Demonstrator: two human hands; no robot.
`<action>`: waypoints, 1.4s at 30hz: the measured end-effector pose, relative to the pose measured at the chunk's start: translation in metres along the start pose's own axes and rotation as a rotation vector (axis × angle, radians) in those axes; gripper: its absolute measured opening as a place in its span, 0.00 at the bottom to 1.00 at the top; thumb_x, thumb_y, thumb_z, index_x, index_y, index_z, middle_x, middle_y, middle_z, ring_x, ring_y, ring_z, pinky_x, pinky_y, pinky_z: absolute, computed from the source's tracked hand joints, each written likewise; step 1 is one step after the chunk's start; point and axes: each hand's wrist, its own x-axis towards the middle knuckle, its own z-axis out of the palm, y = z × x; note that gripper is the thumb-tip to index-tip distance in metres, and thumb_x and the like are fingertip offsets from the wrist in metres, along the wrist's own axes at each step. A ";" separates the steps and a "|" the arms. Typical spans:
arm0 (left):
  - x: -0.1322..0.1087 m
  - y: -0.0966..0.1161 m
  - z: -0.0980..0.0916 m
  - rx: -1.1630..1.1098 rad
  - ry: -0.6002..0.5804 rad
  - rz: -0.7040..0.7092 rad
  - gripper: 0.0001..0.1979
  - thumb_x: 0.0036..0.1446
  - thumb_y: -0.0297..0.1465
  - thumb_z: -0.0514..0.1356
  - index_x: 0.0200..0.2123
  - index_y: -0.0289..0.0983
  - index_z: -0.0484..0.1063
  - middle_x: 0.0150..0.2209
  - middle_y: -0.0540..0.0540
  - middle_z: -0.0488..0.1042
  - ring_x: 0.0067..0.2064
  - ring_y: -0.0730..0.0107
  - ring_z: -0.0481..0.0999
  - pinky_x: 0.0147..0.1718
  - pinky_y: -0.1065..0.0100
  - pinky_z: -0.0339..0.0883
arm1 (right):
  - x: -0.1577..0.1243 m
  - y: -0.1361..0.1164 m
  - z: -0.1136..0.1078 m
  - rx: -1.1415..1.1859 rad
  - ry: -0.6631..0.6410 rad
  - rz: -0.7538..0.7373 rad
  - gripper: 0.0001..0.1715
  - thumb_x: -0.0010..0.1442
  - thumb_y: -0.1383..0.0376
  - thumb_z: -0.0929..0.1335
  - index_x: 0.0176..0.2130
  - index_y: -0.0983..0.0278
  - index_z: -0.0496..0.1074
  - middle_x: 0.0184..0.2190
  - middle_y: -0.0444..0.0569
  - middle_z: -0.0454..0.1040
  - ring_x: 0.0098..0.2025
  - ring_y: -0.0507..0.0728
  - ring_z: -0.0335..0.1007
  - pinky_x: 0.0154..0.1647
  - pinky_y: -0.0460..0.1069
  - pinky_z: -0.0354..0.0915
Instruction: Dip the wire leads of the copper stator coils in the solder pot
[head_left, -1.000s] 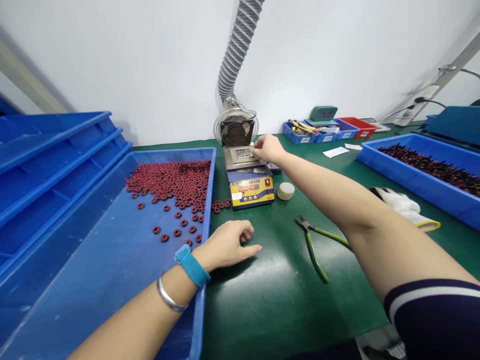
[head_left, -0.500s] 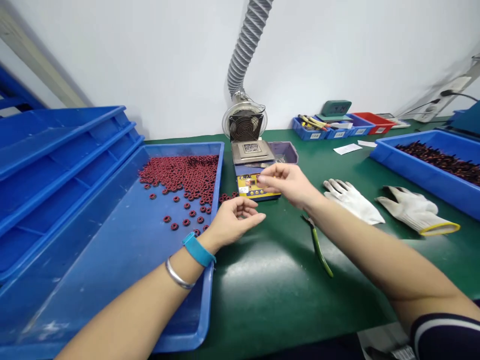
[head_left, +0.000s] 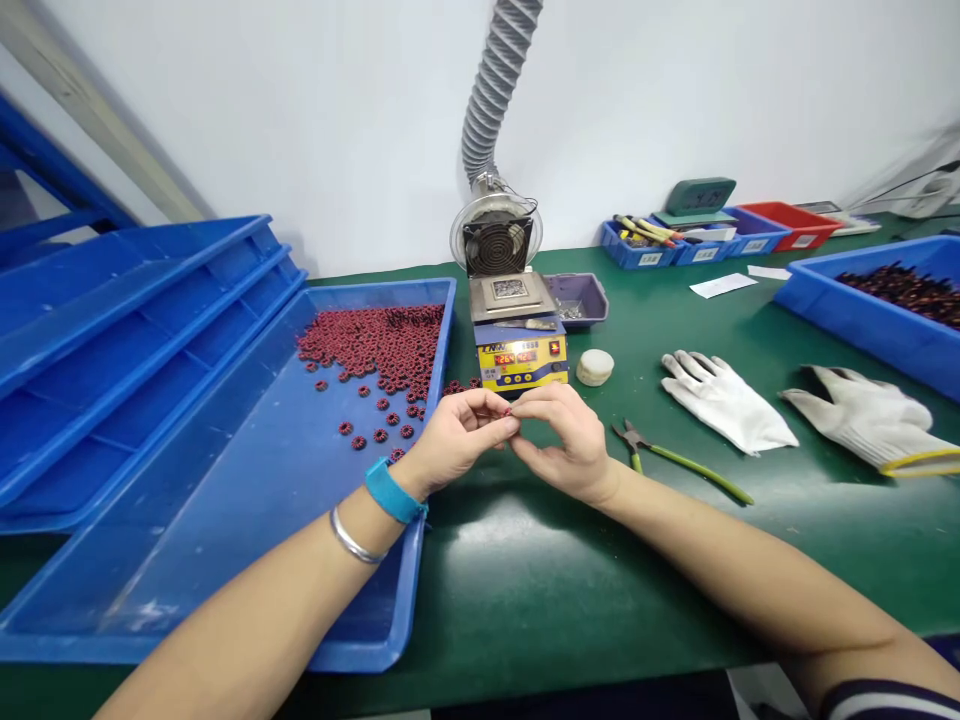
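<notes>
I have a small red-and-black ring (head_left: 508,411) pinched between the thumb and forefinger of my left hand (head_left: 463,435), above the glossy green tabletop (head_left: 525,600). The fingertips of my right hand (head_left: 566,440) meet it from the other side (I can't tell from here whether they grip it or only touch it). Just beyond both hands I see a blue-and-yellow boxy machine (head_left: 523,362) with a metal top plate and lit red digits. A round cream-coloured block (head_left: 595,367) stands beside it, and a purple plastic bin (head_left: 589,297) sits behind that. To my left, a wide, shallow blue plastic tray (head_left: 247,500) carries many similar rings (head_left: 367,350), heaped toward its far end. On my right lie green-handled metal cutters (head_left: 697,473), then two white fabric gloves (head_left: 724,405). Overhead hangs a ribbed grey hose (head_left: 499,100).
</notes>
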 end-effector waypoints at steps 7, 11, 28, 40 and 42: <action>0.004 0.024 -0.062 0.722 0.214 0.160 0.13 0.47 0.35 0.64 0.34 0.33 0.76 0.32 0.44 0.76 0.32 0.69 0.74 0.33 0.69 0.69 | -0.014 0.007 0.008 0.041 -0.106 0.146 0.12 0.60 0.67 0.69 0.45 0.63 0.68 0.35 0.50 0.73 0.37 0.56 0.71 0.38 0.52 0.69; -0.006 0.042 -0.136 1.268 0.535 -0.214 0.10 0.43 0.27 0.61 0.33 0.35 0.77 0.32 0.45 0.78 0.35 0.63 0.76 0.38 0.67 0.68 | -0.030 0.016 0.015 0.077 -0.242 0.236 0.09 0.61 0.66 0.68 0.43 0.64 0.68 0.34 0.50 0.72 0.36 0.56 0.71 0.37 0.51 0.68; -0.017 0.019 -0.187 1.209 0.622 -0.592 0.03 0.42 0.28 0.63 0.25 0.36 0.73 0.28 0.43 0.77 0.35 0.57 0.78 0.34 0.67 0.69 | -0.043 0.030 0.020 0.116 -0.454 0.418 0.09 0.59 0.66 0.68 0.42 0.66 0.70 0.31 0.48 0.73 0.34 0.54 0.72 0.39 0.49 0.69; 0.002 0.026 -0.103 1.147 0.460 0.086 0.13 0.49 0.40 0.62 0.32 0.35 0.72 0.30 0.45 0.78 0.32 0.65 0.76 0.35 0.66 0.69 | 0.012 0.010 0.102 -0.349 -0.869 0.772 0.19 0.63 0.62 0.66 0.52 0.68 0.69 0.42 0.60 0.77 0.45 0.65 0.75 0.44 0.54 0.69; 0.002 0.024 -0.101 1.153 0.432 0.094 0.14 0.49 0.40 0.62 0.33 0.35 0.72 0.31 0.45 0.78 0.33 0.65 0.77 0.35 0.66 0.69 | 0.015 0.009 0.109 -0.353 -0.843 0.797 0.17 0.64 0.63 0.64 0.50 0.69 0.68 0.43 0.61 0.77 0.46 0.65 0.76 0.44 0.54 0.69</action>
